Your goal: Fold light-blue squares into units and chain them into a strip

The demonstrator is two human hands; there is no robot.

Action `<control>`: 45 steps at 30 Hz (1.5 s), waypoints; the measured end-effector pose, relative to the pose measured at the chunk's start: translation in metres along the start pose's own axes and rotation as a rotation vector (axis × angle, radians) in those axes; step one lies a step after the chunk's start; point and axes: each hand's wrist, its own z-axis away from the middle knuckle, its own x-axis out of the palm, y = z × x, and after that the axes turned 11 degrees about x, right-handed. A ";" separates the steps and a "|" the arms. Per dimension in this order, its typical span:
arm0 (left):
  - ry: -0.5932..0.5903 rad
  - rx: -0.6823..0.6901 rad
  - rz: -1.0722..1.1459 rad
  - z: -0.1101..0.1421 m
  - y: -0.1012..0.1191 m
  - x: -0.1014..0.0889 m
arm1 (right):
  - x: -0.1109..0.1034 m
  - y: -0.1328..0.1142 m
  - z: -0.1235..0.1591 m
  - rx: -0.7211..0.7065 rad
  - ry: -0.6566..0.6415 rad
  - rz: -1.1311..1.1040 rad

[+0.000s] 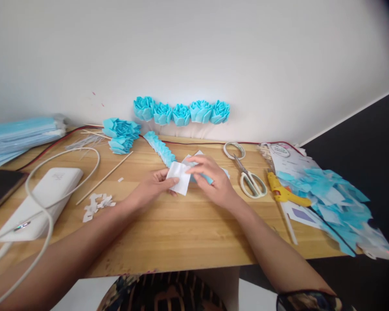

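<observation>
My left hand (155,185) pinches a thin white square piece (179,181), thumb on its face and the other fingers behind. Paper or fabric, I cannot tell which. At the square's right edge is my right hand (213,178), fingertips on the edge and the index finger reaching above it. Behind the hands lie more blue and white pieces (226,172), partly covered. A row of overlapping folded light-blue petals (160,149) runs from the hands toward the wall.
Blue flowers (181,114) line the wall; more (121,134) sit left. Scissors (253,183), a tape roll (234,150), a yellow glue gun (283,192) and blue pieces (330,198) lie right. Left are a stick (105,177), white scraps (97,205), a power bank (47,203) and a phone (1,185).
</observation>
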 end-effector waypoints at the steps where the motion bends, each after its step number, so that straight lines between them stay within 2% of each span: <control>1: 0.016 0.023 -0.040 0.000 0.000 0.000 | 0.000 0.000 0.000 0.106 0.028 -0.058; 3: 0.022 0.063 -0.095 -0.001 0.001 0.001 | 0.001 0.000 0.001 0.307 0.024 -0.227; 5: 0.023 0.092 -0.129 -0.001 0.002 0.002 | 0.005 0.001 0.002 0.432 -0.078 -0.383; 7: 0.024 0.114 -0.158 -0.001 0.001 0.003 | 0.010 0.001 0.003 0.489 -0.157 -0.415; 9: 0.022 0.128 -0.187 0.000 0.000 0.004 | 0.015 0.000 0.005 0.516 -0.135 -0.332; 12: 0.023 0.139 -0.230 0.000 0.000 0.004 | 0.019 -0.002 0.005 0.532 -0.065 -0.232; 18: 0.093 0.195 -0.217 -0.002 0.002 0.000 | 0.017 -0.001 0.004 0.545 -0.102 -0.212; 23: 0.123 0.222 -0.190 -0.003 0.002 -0.002 | 0.017 0.004 0.004 0.550 -0.127 -0.397; 26: 0.102 0.245 -0.174 -0.002 0.004 -0.004 | 0.015 0.007 0.005 0.511 -0.132 -0.449; 31: 0.091 0.230 -0.233 0.000 0.009 -0.007 | 0.009 0.009 0.007 0.490 -0.189 -0.397; 36: 0.052 0.272 -0.361 0.004 0.013 -0.004 | 0.005 0.004 0.004 0.532 -0.217 -0.547; 41: -0.043 0.435 -0.500 0.005 0.010 -0.002 | 0.007 0.001 0.003 0.566 -0.295 -0.365; 45: -0.088 0.518 -0.610 0.001 0.017 -0.004 | 0.011 0.002 0.003 0.562 -0.277 -0.270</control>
